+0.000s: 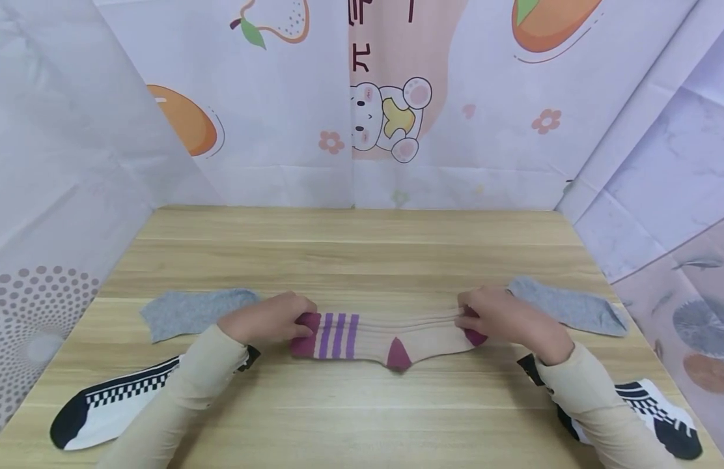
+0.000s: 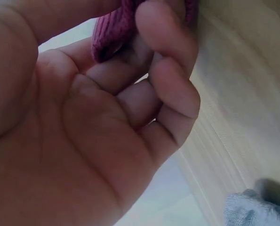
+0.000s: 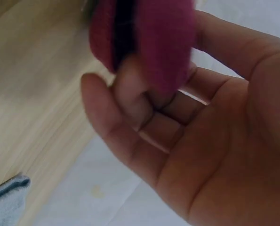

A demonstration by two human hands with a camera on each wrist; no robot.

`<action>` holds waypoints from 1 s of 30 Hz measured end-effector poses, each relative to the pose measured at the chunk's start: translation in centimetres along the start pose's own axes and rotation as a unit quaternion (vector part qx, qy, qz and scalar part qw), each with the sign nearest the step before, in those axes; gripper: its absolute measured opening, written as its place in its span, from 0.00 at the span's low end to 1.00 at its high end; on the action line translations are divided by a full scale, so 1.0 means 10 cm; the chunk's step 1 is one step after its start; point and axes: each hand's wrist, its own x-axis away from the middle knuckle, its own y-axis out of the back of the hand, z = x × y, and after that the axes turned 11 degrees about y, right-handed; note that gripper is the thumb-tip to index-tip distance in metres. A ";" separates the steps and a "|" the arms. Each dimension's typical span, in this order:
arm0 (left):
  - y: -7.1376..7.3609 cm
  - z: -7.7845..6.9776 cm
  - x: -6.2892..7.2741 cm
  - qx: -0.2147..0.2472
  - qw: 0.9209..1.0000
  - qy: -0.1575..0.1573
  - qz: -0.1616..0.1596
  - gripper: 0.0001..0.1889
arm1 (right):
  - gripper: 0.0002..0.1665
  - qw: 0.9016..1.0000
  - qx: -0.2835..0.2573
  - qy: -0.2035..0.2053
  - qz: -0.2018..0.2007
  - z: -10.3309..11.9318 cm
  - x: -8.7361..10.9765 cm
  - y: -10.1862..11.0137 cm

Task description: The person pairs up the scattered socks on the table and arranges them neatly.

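A cream sock (image 1: 374, 339) with purple stripes and a magenta heel lies stretched lengthwise between both hands over the table. My left hand (image 1: 278, 319) pinches its magenta cuff; the ribbed cuff edge (image 2: 114, 35) shows between thumb and fingers in the left wrist view. At the other end, my right hand (image 1: 505, 319) grips the magenta toe. Two magenta folds (image 3: 165, 47) with a dark gap between them hang at the fingers in the right wrist view. The toe's tip is partly hidden by the right fingers.
Grey socks lie beyond each forearm, one at left (image 1: 189, 312) and one at right (image 1: 573, 306). Nearer are black-and-white checkered socks, one left (image 1: 112, 404) and one right (image 1: 661, 417), partly covered by the sleeves. Printed sheets (image 1: 280, 130) wall the wooden table (image 1: 362, 234).
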 end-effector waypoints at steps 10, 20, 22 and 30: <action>-0.03 -0.11 0.02 -0.059 0.995 0.015 -0.079 0.07 | 0.12 0.997 0.051 -0.038 -0.032 0.12 0.07 0.03; -0.25 -0.49 0.11 -0.145 0.935 -0.149 -0.289 0.11 | 0.21 0.984 0.152 0.053 -0.074 0.61 0.04 -0.07; -0.35 -0.57 0.15 -0.146 0.936 -0.160 -0.276 0.12 | 0.25 0.988 0.124 0.074 -0.048 0.73 0.03 -0.16; -0.72 -0.66 0.19 -0.163 0.959 -0.130 -0.191 0.16 | 0.33 0.985 0.160 0.049 -0.048 0.81 0.07 -0.57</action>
